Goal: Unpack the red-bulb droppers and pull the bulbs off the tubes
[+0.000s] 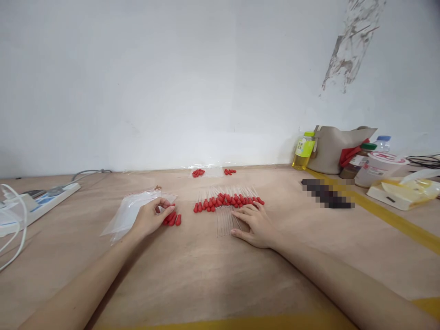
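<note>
My left hand (151, 217) is curled with its fingertips on a small pile of loose red rubber bulbs (173, 219), beside a heap of clear zip bags (132, 211). My right hand (256, 224) lies flat with fingers spread on a bundle of bare glass tubes (225, 221). Just beyond it runs a row of glass droppers with red bulbs (227, 200). Farther back by the wall lie two more small clusters of red bulbs (198, 173) on clear plastic.
A white power strip (41, 203) with cables sits at the far left. At the right stand a yellow-liquid bottle (304, 151), a beige bag (335, 147), jars, a water bottle and a white box (398, 192). Yellow tape (388, 215) crosses the wooden table.
</note>
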The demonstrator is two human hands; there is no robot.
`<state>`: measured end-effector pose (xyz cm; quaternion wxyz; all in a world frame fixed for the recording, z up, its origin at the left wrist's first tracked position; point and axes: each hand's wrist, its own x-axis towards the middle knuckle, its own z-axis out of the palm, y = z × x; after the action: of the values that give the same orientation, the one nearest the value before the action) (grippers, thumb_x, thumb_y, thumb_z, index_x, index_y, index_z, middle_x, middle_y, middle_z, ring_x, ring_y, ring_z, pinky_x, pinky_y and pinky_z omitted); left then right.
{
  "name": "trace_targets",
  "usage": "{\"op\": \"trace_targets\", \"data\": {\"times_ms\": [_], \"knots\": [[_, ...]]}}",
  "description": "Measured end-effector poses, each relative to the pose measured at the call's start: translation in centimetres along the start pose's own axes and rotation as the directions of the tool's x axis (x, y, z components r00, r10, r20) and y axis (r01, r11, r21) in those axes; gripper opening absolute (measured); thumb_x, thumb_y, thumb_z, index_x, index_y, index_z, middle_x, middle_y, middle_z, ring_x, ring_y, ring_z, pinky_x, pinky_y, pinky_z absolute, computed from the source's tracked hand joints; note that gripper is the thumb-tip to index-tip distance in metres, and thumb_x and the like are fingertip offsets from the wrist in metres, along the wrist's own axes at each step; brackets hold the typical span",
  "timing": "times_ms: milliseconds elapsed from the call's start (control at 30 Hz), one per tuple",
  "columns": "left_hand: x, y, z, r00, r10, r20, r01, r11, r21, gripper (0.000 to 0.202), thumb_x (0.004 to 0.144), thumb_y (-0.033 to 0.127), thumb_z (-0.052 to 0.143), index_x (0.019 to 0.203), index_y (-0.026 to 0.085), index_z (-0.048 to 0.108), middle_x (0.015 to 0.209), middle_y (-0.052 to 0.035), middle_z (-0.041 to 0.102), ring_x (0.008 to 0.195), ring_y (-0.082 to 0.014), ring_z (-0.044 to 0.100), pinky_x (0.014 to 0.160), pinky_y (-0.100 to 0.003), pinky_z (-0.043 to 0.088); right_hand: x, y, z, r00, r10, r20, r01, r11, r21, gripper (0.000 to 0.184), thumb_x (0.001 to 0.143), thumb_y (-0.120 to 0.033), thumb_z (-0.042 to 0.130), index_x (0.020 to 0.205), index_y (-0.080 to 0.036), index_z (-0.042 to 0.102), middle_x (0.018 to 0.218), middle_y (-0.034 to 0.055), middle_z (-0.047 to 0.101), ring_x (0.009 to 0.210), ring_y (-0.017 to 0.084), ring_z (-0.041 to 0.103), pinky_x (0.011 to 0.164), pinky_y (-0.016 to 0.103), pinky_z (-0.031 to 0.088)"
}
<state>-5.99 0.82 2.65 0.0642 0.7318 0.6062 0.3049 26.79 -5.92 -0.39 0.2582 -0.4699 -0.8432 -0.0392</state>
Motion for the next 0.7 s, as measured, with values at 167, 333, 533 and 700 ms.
{"op": "trace_targets", "data": {"times_ms": [167, 333, 533, 700], "knots": [[0.1, -0.3, 0.0, 0.997, -0.013, -0.076, 0.016, 0.999, 0.036, 0.033, 0.072, 0.053, 0.051, 0.072, 0.022, 0.06, 0.079, -0.0013, 0.064, 0.068, -0.018, 0.052, 0.058, -0.027, 0.038, 0.0, -0.1, -0.2, 1.0, -0.014, 0.021, 0.014, 1.0, 0.004, 0.05, 0.078, -0.056, 0.047, 0.115, -0.024, 0.054, 0.111, 0.0063, 0.059, 0.104, 0.021, 0.047, 0.096, 0.045, 0.024], [0.4, 0.2, -0.4, 0.955, 0.062, -0.291, -0.038, 0.995, 0.089, 0.035, 0.077, 0.051, 0.044, 0.068, 0.021, 0.06, 0.077, -0.0039, 0.06, 0.078, -0.0214, 0.054, 0.071, -0.033, 0.04, 0.1, -0.1, -0.4, 0.999, -0.01, 0.04, 0.01, 1.0, 0.007, 0.054, 0.077, -0.057, 0.047, 0.118, -0.022, 0.052, 0.113, 0.0073, 0.058, 0.106, 0.021, 0.047, 0.096, 0.044, 0.024], [1.0, 3.8, 0.6, 0.952, 0.303, -0.049, -0.279, 0.919, 0.278, 0.03, 0.075, 0.049, 0.05, 0.073, 0.022, 0.064, 0.088, -0.0058, 0.058, 0.094, -0.0249, 0.049, 0.084, -0.041, 0.033, 0.0, 0.0, -0.3, 0.998, 0.002, 0.063, -0.004, 1.0, 0.021, 0.061, 0.077, -0.059, 0.045, 0.124, -0.02, 0.046, 0.119, 0.0093, 0.054, 0.111, 0.023, 0.044, 0.099, 0.047, 0.021], [1.4, 5.7, 2.4, 0.929, 0.305, 0.208, -0.36, 0.871, 0.334, 0.036, 0.07, 0.056, 0.054, 0.076, 0.022, 0.066, 0.099, -0.0101, 0.054, 0.099, -0.0297, 0.045, 0.081, -0.045, 0.03, -0.1, 0.0, -0.2, 0.998, 0.015, 0.068, -0.015, 1.0, 0.006, 0.067, 0.077, -0.061, 0.042, 0.129, -0.019, 0.04, 0.121, 0.0104, 0.053, 0.113, 0.024, 0.043, 0.102, 0.05, 0.015]]}}
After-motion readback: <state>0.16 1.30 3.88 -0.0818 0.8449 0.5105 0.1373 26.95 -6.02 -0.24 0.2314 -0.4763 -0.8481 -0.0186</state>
